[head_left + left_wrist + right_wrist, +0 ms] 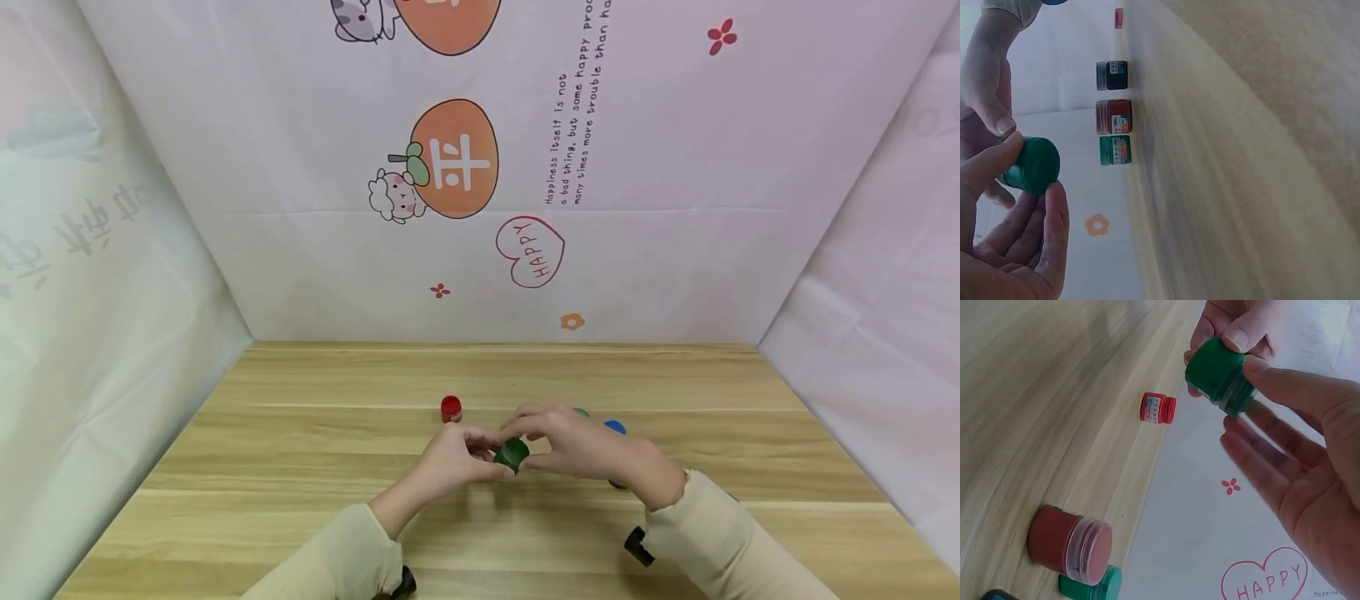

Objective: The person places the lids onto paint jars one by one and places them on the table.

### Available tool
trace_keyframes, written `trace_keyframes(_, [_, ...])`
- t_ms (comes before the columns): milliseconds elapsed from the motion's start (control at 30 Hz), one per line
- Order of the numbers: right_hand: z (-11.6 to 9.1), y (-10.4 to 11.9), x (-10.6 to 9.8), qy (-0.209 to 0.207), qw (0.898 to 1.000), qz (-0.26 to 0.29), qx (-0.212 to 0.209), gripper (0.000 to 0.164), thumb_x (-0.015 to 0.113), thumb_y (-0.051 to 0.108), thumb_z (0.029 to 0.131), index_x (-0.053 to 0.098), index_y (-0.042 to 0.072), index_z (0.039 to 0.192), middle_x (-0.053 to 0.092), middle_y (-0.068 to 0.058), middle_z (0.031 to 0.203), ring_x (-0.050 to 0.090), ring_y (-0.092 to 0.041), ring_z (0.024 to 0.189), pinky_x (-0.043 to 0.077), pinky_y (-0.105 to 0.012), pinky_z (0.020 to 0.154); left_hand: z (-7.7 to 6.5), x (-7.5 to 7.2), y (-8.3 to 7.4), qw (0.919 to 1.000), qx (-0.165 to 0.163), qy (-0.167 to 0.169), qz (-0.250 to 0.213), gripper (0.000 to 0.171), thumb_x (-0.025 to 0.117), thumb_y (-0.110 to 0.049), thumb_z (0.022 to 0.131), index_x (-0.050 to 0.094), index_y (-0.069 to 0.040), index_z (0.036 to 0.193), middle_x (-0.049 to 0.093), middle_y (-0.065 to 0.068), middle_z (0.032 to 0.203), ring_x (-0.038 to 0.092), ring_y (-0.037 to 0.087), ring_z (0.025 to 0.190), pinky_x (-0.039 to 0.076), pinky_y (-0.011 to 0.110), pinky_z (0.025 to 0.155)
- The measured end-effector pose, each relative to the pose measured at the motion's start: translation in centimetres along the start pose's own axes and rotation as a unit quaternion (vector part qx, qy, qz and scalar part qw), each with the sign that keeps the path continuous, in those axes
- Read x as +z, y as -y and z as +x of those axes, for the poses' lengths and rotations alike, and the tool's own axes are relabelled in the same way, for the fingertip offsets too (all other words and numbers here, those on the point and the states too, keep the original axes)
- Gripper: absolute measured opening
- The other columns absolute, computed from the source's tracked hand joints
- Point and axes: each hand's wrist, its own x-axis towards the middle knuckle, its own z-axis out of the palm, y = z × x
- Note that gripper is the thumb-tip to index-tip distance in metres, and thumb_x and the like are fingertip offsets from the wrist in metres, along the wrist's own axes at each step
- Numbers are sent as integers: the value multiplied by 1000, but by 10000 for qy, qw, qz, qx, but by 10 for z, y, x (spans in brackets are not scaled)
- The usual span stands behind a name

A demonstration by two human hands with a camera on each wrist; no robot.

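Observation:
Both hands meet at a small green paint jar [512, 455], held up over the table. My left hand [459, 460] grips its body, thumb on one side and fingers on the other. Opposite, my right hand [573, 442] has its thumb and fingertips around the jar's neck end. In the right wrist view the green jar [1215, 370] is tilted, with its clear ridged neck end towards the right palm. Its smooth rounded base faces the camera in the left wrist view, where the green jar [1040, 165] sits between the left thumb and fingers.
A red paint jar [451, 408] stands behind the left hand. Beyond the right hand, a blue lid [615, 427] shows, partly covered. The left wrist view has a dark jar [1116, 75], a brown-red jar [1113, 117] and another green jar [1115, 150] in a row. White printed cloth walls surround the table.

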Motion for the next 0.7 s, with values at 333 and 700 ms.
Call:
trace_keyframes(333, [0, -1, 2, -38, 9976, 682, 116, 29, 71, 6, 81, 67, 7, 110, 58, 1, 110, 56, -10, 101, 48, -21, 80, -1, 0, -2, 9999, 26, -3, -98, 32, 83, -23, 70, 72, -13, 99, 67, -4, 87, 60, 14, 76, 50, 27, 65])
trace_keyframes(700, [3, 5, 3, -335, 9931, 883, 701, 30, 69, 10, 84, 67, 8, 114, 61, 0, 104, 60, -12, 94, 50, -20, 75, 1, -1, -3, 9997, 33, -198, 162, 37, 82, -30, 70, 71, -10, 99, 65, -4, 83, 60, 14, 75, 51, 28, 65])
